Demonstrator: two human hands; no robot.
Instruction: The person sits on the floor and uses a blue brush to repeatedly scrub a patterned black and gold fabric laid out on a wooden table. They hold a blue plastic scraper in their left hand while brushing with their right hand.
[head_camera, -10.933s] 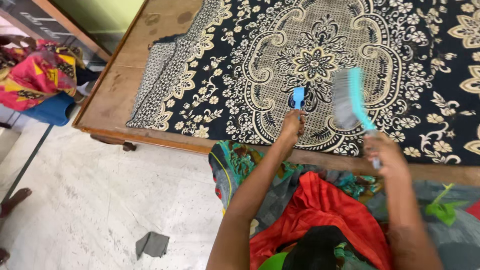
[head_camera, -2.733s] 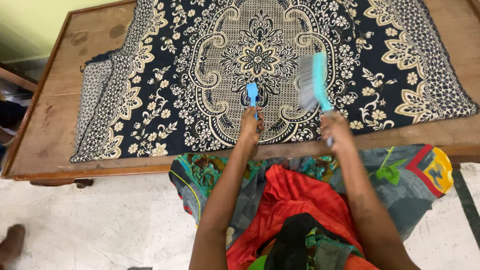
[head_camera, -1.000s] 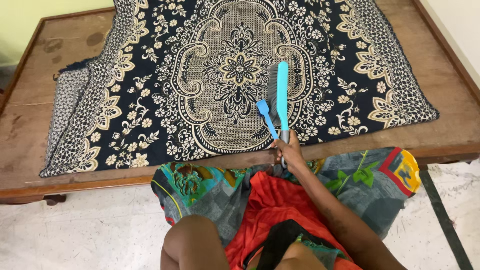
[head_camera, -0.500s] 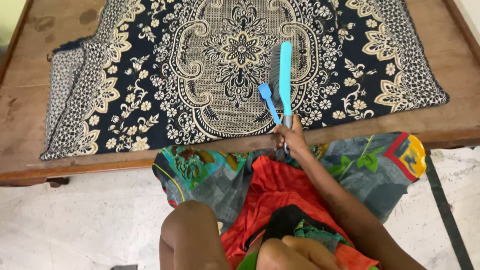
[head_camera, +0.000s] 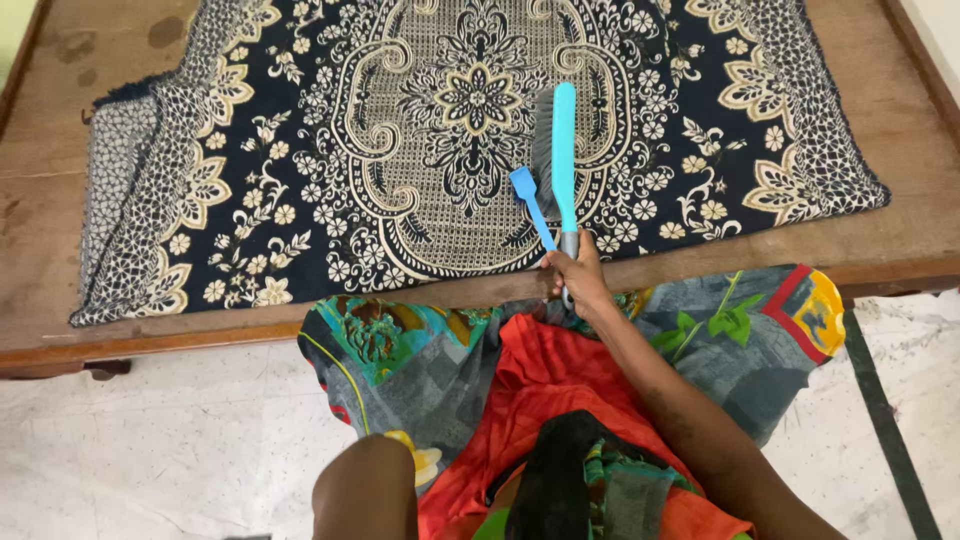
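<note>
My right hand (head_camera: 575, 280) is shut on the grey handle of a long turquoise brush (head_camera: 563, 150) and, together with it, on the stem of a small blue scraper-like tool (head_camera: 529, 198). Both lie pointing away from me on a dark blue and cream patterned cloth (head_camera: 300, 150), near its front edge. The brush's grey bristles face left. Only my left arm (head_camera: 365, 490) shows, bent at the bottom of the view. The hand itself is out of sight.
The cloth is spread over a wooden platform (head_camera: 900, 250) with a raised rim, and bare wood shows at the left and right. My colourful clothing (head_camera: 560, 400) hangs against the front edge. Pale speckled floor (head_camera: 150, 440) lies below, with a dark strip at the right.
Earlier each hand held one tool. Both tools are now in my right hand, resting on the cloth. My left arm has pulled back to my body, and its hand has left the view.
</note>
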